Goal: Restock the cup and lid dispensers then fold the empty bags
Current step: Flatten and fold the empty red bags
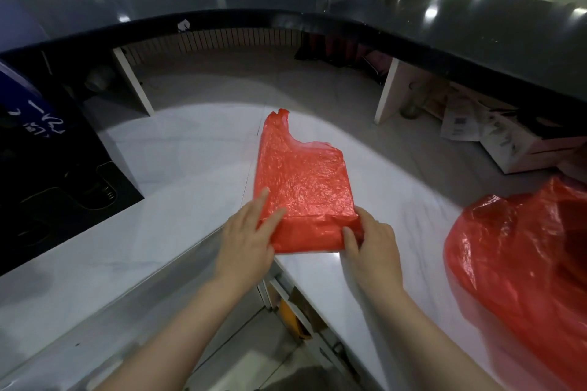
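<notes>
So from the head camera: there's a flattened red plastic bag [301,181] lying on the white marble counter [178,162], pretty much dead centre, with one handle loop poking toward the far side. Its near end is folded over into a thick band that sits right at the counter's near edge.

The left hand [247,238] has its fingers laid out straight and flat, pressing the left end of that fold down. The right hand [371,247] is curled round the fold's right end, thumb on top and fingers tucked over the edge, so it's actually gripping the bag there.

Room-wise, bare counter runs out to the left of the bag and on the far side. Left of that a black machine [47,168] blocks the edge. On the right, a second red bag [524,251], crumpled and puffed up, hangs over the near right corner, well apart from the flat one. A raised dark ledge [349,19] curves round the far side, with a cardboard box [521,149] tucked under it on the far right.
</notes>
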### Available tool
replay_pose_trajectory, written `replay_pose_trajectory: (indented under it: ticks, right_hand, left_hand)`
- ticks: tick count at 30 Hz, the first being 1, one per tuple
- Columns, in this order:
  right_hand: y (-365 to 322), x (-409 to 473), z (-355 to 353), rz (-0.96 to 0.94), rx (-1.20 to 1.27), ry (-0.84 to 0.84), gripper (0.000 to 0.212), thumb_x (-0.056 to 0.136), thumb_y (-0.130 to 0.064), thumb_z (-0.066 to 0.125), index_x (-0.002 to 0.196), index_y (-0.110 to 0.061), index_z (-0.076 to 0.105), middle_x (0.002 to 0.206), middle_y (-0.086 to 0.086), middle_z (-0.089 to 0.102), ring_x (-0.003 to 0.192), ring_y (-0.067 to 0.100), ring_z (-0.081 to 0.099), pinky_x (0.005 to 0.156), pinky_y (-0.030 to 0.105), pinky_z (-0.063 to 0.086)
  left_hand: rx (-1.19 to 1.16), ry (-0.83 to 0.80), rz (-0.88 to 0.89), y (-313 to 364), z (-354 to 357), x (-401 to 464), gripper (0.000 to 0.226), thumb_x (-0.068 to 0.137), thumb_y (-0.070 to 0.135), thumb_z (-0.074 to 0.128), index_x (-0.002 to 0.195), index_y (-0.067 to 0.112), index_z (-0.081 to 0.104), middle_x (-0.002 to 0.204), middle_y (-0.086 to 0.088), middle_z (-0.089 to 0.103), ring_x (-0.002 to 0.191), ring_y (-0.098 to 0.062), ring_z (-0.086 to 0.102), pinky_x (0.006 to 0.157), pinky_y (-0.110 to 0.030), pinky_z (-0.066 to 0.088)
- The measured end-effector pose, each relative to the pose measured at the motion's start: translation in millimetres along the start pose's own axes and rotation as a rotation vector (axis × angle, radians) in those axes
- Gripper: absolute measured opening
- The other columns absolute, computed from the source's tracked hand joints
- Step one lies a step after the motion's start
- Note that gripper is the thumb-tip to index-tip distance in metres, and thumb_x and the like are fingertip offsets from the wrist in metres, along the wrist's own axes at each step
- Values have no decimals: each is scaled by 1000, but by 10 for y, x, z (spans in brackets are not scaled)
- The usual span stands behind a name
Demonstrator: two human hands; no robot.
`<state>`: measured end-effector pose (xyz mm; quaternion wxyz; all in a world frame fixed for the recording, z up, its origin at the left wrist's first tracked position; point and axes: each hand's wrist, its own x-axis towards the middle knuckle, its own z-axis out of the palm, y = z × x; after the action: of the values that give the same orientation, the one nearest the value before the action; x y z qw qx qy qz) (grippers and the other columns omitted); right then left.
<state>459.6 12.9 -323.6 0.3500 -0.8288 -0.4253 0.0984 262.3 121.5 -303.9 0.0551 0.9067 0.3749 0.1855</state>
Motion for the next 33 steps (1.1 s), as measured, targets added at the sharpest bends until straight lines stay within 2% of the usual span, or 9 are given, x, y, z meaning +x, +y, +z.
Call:
replay_pose_trajectory:
  ticks: [3, 5, 8, 14, 17, 19, 23, 28, 33]
  right_hand:
    - [-45, -54, 1, -174, -260, -2, 67, 96, -50, 35, 152, -32, 4, 159, -2, 14, 146, 22, 10, 118, 41, 13]
    - [-21, -63, 14, -346, -389, -133, 69, 96, -60, 27, 150, -39, -12, 159, -11, -16, 145, 14, -20, 118, 44, -8]
    - [37, 20, 50, -372, -474, -352, 67, 91, -70, 14, 148, -45, -8, 158, -13, -16, 141, 10, -28, 115, 56, -12]
    - [-13, 24, 32, -303, -426, -361, 68, 87, -70, 24, 149, -46, 8, 159, -17, 5, 147, 9, -6, 114, 51, -15]
    - [22, 100, -135, -324, -336, -424, 67, 84, -49, 42, 148, -43, 21, 157, -14, 21, 145, 11, 10, 117, 46, -1]
    - [52, 154, -259, -331, -259, -411, 72, 76, -29, 53, 145, -35, 33, 148, -6, 41, 137, 17, 31, 115, 39, 16]
    - [126, 160, -305, -309, -128, -254, 42, 79, -17, 60, 120, -26, 61, 114, -3, 64, 105, 17, 53, 89, 27, 38]
    - [118, 178, -207, 13, 209, -85, 19, 92, -29, 55, 109, -34, 62, 96, -7, 67, 86, 10, 60, 74, 26, 45]
    - [58, 327, -134, 45, 67, -108, 15, 97, -38, 43, 101, -28, 54, 86, -1, 67, 79, 23, 61, 68, 33, 43]
  left_hand:
    - [60, -286, 107, 54, 79, -9, 57, 97, 31, 39, 150, 33, 18, 160, 5, 4, 142, -15, -16, 112, -37, -22]
    - [54, -323, 38, 34, 144, -52, 56, 100, 46, 26, 150, 36, 6, 158, 9, -5, 138, -10, -24, 108, -32, -27]
    - [40, -357, 16, 15, 181, -132, 60, 95, 58, 19, 144, 40, -10, 155, 11, -11, 139, -9, -24, 111, -32, -23]
    - [-40, -407, 35, -99, 135, -179, 84, 83, 73, 26, 149, 33, -6, 157, 7, -16, 144, -12, -12, 119, -36, -1]
    - [-157, -319, 20, -183, 16, -251, 70, 85, 38, 66, 145, 22, 35, 158, -2, 17, 142, -20, 25, 113, -42, 31]
    - [-166, -261, 56, -212, -35, -282, 58, 81, 16, 70, 135, 16, 50, 146, -5, 41, 131, -23, 44, 106, -40, 40]
    - [-405, -124, -199, -135, -115, -190, 35, 89, 14, 61, 107, 44, 55, 106, 27, 59, 91, 11, 57, 78, -4, 39]
    - [-745, 7, -542, -110, -70, 12, 23, 93, 16, 57, 93, 39, 54, 77, 13, 69, 70, 11, 61, 55, -3, 39]
    - [-794, 67, -589, -78, -14, 62, 33, 89, 20, 63, 115, 31, 47, 70, 6, 62, 64, 3, 57, 59, -6, 40]
